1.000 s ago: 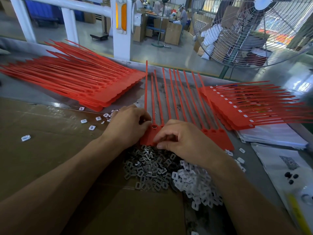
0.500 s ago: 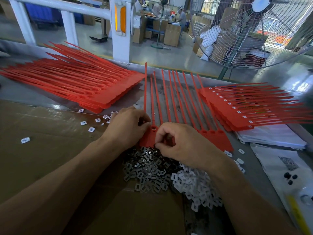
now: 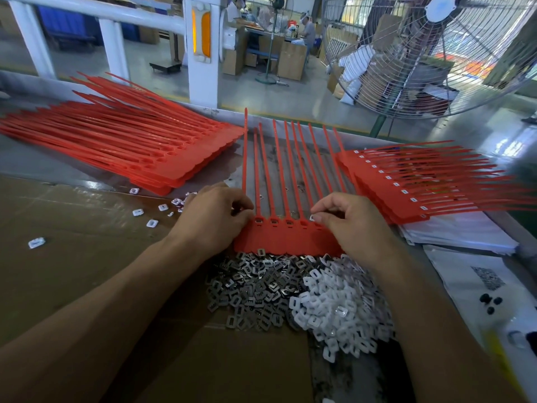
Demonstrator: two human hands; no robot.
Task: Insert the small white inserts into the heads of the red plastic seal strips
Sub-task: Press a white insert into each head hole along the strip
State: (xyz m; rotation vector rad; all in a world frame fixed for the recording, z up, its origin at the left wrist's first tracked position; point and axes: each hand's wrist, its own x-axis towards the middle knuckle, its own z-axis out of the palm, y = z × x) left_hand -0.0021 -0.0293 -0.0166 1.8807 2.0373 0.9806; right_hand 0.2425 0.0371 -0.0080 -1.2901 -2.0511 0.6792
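On the desk (image 3: 43,167), the left hand (image 3: 215,219) pinched the left end of the seals (image 3: 286,237) while the right hand (image 3: 348,219) pinched an insert (image 3: 312,218) at a head, the insert pile (image 3: 340,303) lying just nearer.

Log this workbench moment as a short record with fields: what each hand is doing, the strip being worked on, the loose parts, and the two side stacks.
left hand: fingers curled at left end of the strip's heads
right hand: pinching a small white insert at a head
strip in work: red, flat, tails pointing away
metal clips: grey heap near the strip
white inserts: heap right of the clips
left stack: red strips
right stack: red strips with white pieces in the heads
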